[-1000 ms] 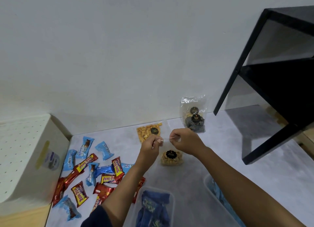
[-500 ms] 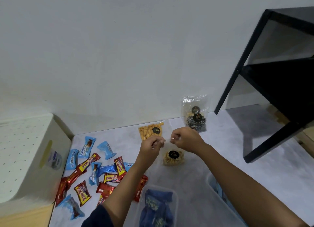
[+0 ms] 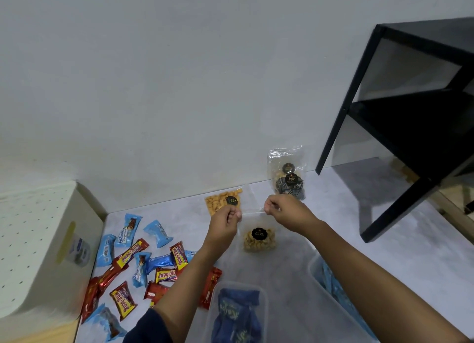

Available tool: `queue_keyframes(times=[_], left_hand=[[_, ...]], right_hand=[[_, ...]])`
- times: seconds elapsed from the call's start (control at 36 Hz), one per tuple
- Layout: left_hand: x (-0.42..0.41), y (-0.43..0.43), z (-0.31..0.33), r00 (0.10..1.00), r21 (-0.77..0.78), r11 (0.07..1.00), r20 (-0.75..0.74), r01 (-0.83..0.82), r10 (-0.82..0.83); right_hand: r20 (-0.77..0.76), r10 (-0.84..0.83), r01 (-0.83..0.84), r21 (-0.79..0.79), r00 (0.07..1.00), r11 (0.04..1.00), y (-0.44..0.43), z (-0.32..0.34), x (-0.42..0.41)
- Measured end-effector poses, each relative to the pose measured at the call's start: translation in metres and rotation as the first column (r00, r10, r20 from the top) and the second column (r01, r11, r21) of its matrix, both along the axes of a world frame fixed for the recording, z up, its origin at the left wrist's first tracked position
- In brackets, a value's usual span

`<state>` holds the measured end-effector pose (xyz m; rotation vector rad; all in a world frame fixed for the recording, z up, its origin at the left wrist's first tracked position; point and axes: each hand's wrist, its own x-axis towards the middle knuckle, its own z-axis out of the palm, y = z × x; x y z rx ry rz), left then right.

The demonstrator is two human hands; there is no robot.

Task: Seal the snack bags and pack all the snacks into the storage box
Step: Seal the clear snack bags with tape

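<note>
Left hand [image 3: 225, 220] and right hand [image 3: 282, 211] each pinch the top edge of the clear nut bag [image 3: 259, 238], held upright at table centre. Clear box [image 3: 239, 312] lies at 6 o'clock; wrapped bars [image 3: 133, 263] at 9 o'clock.

the table [image 3: 384, 260] is pale grey with a marbled pattern. the wrappers at the near left are red [image 3: 123, 300] and light blue [image 3: 158, 233]. the far bag [image 3: 288, 181] holds black-and-white striped snacks. the shelf [image 3: 400, 127] at right is black.
</note>
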<state>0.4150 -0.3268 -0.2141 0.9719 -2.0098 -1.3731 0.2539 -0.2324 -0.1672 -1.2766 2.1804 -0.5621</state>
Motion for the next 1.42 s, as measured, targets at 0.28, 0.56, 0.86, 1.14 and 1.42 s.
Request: queue_keyframes(times=[0.28,0.56,0.86,1.14,1.42], left_hand=[[-0.003,0.002,0.004,0.998,-0.111,0.993,0.058,0.028,-0.022],[0.005,-0.002,0.006,0.997,-0.035,0.997,0.049,0.068,-0.066],[0.022,-0.011,0.002,0.993,0.06,0.992,-0.01,0.115,-0.114],[0.029,-0.013,0.002,0.993,0.132,0.985,0.025,0.108,-0.113],[0.025,-0.009,0.008,0.991,0.113,0.986,0.044,0.12,-0.126]], right_hand=[[-0.174,0.07,-0.071,-0.001,0.982,0.997,0.0,-0.002,0.005],[-0.07,0.101,-0.101,-0.001,0.992,0.995,-0.003,0.002,0.011],[-0.091,0.19,-0.194,-0.039,0.978,0.98,-0.014,-0.002,0.03],[-0.232,0.221,-0.23,-0.013,0.947,0.973,-0.024,-0.011,0.043],[-0.138,0.177,-0.18,-0.011,0.975,0.984,-0.026,-0.007,0.043]])
